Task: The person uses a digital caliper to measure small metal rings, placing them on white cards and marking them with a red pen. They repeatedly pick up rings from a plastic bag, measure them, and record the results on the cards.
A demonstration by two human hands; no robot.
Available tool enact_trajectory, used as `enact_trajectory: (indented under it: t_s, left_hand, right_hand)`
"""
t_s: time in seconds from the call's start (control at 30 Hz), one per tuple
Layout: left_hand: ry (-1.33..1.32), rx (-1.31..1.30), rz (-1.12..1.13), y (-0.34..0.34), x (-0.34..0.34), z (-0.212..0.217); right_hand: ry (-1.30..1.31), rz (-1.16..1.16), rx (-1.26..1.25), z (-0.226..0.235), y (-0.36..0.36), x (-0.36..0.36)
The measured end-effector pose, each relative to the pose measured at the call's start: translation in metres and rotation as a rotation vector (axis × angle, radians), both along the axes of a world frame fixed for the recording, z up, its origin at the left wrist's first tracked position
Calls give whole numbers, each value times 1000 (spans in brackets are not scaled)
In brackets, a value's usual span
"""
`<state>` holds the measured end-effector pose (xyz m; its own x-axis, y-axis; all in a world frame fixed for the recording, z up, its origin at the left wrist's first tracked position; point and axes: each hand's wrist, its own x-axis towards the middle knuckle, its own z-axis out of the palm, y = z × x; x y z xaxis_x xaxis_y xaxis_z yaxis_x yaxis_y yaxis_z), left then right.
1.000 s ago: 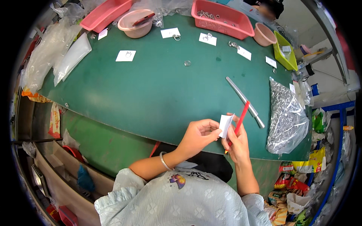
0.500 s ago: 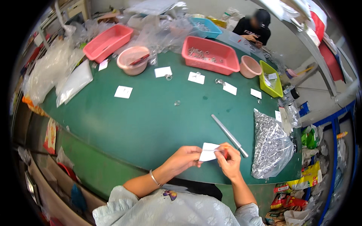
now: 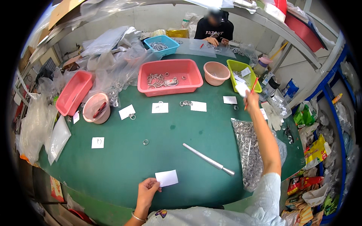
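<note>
My left hand, near the table's front edge, pinches a blank-looking white card between thumb and fingers. My right arm reaches out to the far right, where my right hand is closed on a red pen standing nearly upright. White paper shows at its fingertips, over the near rim of a lime-green basket; whether the fingers grip it is unclear. A metal ring sizing stick lies between my hands. Beside my right forearm sits a clear bag of metal rings.
White cards, some with rings beside or on them, form a row across the green table. One loose ring lies nearer. Behind stand a pink tray with rings, a pink bowl and a blue basket. Another person sits at the far side.
My right hand has left the card and swung far forward with the red pen to the green basket. My left hand keeps the card, now flatter and further left. The view has shifted.
</note>
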<state>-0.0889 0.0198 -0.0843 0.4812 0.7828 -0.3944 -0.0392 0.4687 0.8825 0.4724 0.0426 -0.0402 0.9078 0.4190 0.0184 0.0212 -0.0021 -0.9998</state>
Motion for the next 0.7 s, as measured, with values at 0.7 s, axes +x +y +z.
enact_trajectory:
  t_s: [0.7]
  left_hand:
    - [55,-2,-30,-26,10,-1]
  right_hand:
    - [452,787,96,28,-66,-274]
